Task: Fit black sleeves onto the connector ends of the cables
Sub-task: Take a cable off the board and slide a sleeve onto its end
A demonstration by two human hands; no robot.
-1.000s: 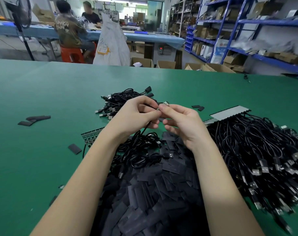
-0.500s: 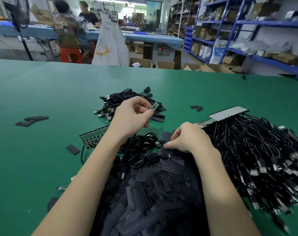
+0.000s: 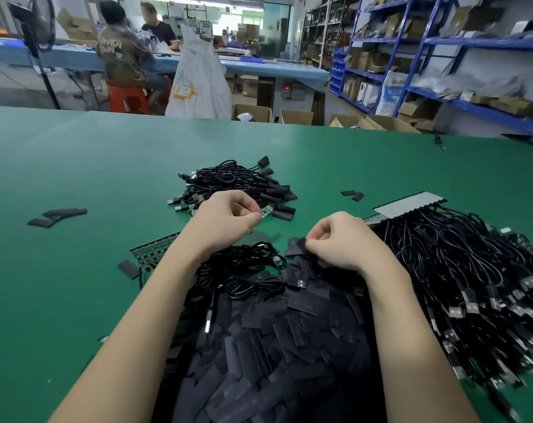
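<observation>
My left hand (image 3: 224, 219) pinches the bare connector end (image 3: 266, 211) of a black cable, a small green board, held above the table. My right hand (image 3: 340, 239) pinches a flat black sleeve (image 3: 297, 247) at the top of the big heap of black sleeves (image 3: 274, 346) in front of me. Beyond my hands lies a pile of cables with sleeves on their ends (image 3: 241, 186). A large bundle of bare cables (image 3: 472, 285) spreads to the right.
The green table (image 3: 76, 178) holds loose sleeves at the left (image 3: 56, 216) and far middle (image 3: 353, 194), a green circuit board strip (image 3: 152, 250) and a white panel (image 3: 410, 204). Two people sit at a far blue table. Blue shelves stand at right.
My hands were together at the cable end, then my right hand dropped to the sleeve heap and now pinches a sleeve. My left hand kept holding the connector end.
</observation>
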